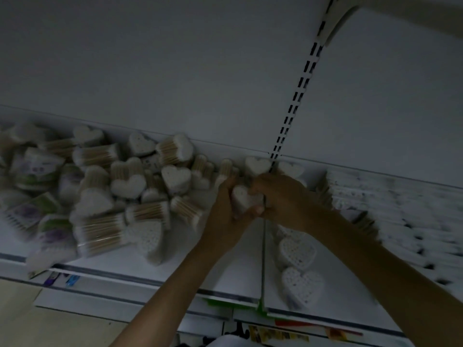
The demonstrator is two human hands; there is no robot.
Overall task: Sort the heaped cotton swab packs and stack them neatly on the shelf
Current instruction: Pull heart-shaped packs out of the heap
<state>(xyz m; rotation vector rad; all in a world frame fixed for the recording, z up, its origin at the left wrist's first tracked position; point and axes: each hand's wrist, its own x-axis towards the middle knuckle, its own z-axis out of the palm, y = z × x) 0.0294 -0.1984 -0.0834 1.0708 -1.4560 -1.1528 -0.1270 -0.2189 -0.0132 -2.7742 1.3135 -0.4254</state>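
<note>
Dim, motion-blurred view; labels unreadable. Heart-shaped white cotton swab pack [246, 200]: clasped between left hand [226, 216] and right hand [280, 199] above white metal shelf [225, 269]. Heaped packs [112, 186] left; upright heart packs [299, 269] right.

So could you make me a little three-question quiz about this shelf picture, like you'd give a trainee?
1. True or false: both hands grip the same heart-shaped pack.
2. Where does the loose heap lie: A) left of the hands, B) right of them, C) on the floor?
3. Fill in: standing packs by the right hand line up beside the shelf ____.

Key: 1 true, with the left hand under it. 2 A. 3 divider.
</note>
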